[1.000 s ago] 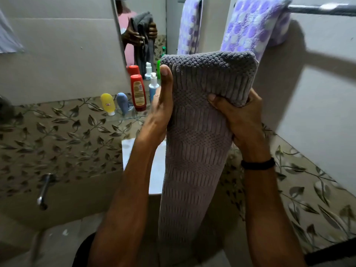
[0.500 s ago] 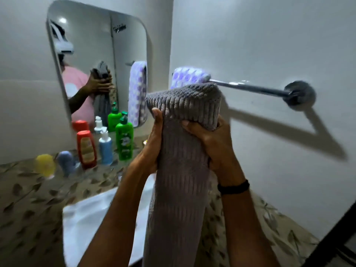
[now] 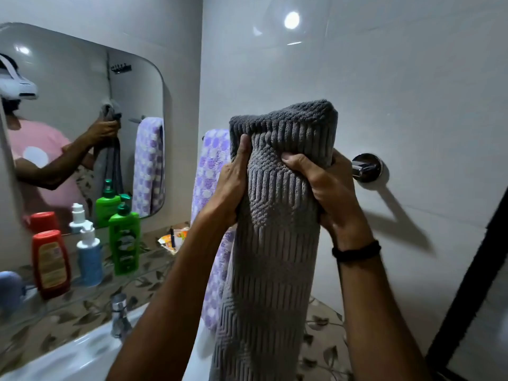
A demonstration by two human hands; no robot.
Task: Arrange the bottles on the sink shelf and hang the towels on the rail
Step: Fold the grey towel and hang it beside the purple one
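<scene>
A folded grey ribbed towel (image 3: 277, 229) hangs from both my hands, its folded top raised above rail height. My left hand (image 3: 233, 185) grips its left edge and my right hand (image 3: 321, 185) grips its right edge. The towel hides most of the chrome rail; only its right wall mount (image 3: 367, 167) shows. A purple-and-white dotted towel (image 3: 209, 188) hangs on the rail just to the left. On the glass shelf (image 3: 93, 291) stand a red bottle (image 3: 50, 264), a blue pump bottle (image 3: 89, 257), a green bottle (image 3: 124, 240) and a blue tube (image 3: 9, 290).
A mirror (image 3: 82, 105) above the shelf reflects me and the towels. A white sink (image 3: 82, 356) with a chrome tap (image 3: 119, 316) sits below. An orange packet (image 3: 173, 239) lies at the shelf's far end. A dark door frame (image 3: 467, 292) runs at the right.
My hands have lifted the grey towel up and to the right, towards the wall and over the rail. My view has tilted up and closer to the wall.
</scene>
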